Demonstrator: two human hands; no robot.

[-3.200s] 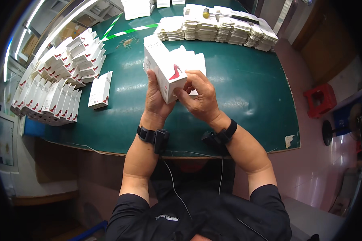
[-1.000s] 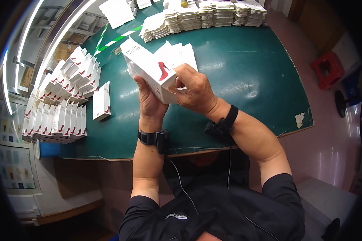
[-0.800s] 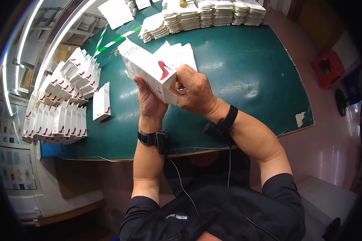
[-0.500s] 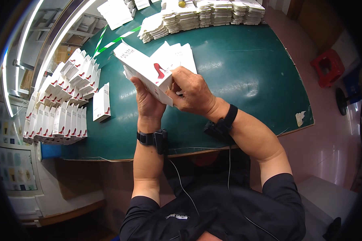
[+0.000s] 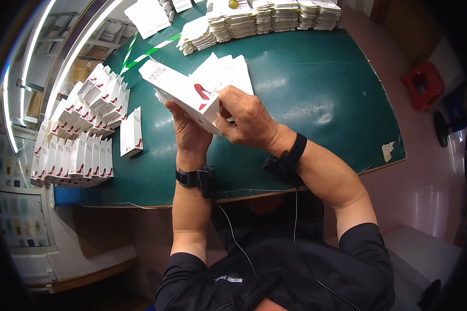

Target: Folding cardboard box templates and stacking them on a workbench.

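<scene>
A long white carton (image 5: 179, 92) with a red shoe picture is held above the green table (image 5: 316, 88), tilted up to the left. My left hand (image 5: 188, 132) grips it from underneath. My right hand (image 5: 246, 119) closes on its near end, fingers on the end flap. Beneath the carton lies a small pile of flat white box blanks (image 5: 225, 72). Both wrists wear black bands.
Rows of finished white cartons (image 5: 78, 140) stand at the table's left. One carton (image 5: 131, 132) stands apart beside them. Stacks of flat blanks (image 5: 259, 18) line the far edge. A red stool (image 5: 423, 85) stands on the floor at right.
The carton has swung further left and up in both hands, and my right hand has shifted onto its near end. The view also tilted slightly compared with the earliest frame.
</scene>
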